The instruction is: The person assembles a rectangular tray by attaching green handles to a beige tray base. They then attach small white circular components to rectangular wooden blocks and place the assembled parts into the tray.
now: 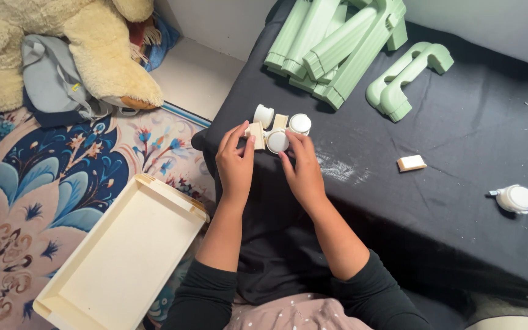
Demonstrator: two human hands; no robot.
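Note:
Over the near edge of a black mattress (459, 134), my left hand (234, 160) pinches a small cream bracket piece (256, 133). My right hand (302, 168) holds a white caster wheel (277, 141) pressed against that piece. Just beyond my fingers lie two more white caster wheels (263, 115) (300, 123) with a cream piece (280, 120) between them. Both forearms wear dark sleeves.
A stack of pale green plastic rails (331, 43) and a green curved piece (406, 78) lie further back on the mattress. A small cream block (411, 162) and another caster wheel (516, 198) sit to the right. A cream tray (117, 256) lies on the patterned rug beside a plush bear (62, 43).

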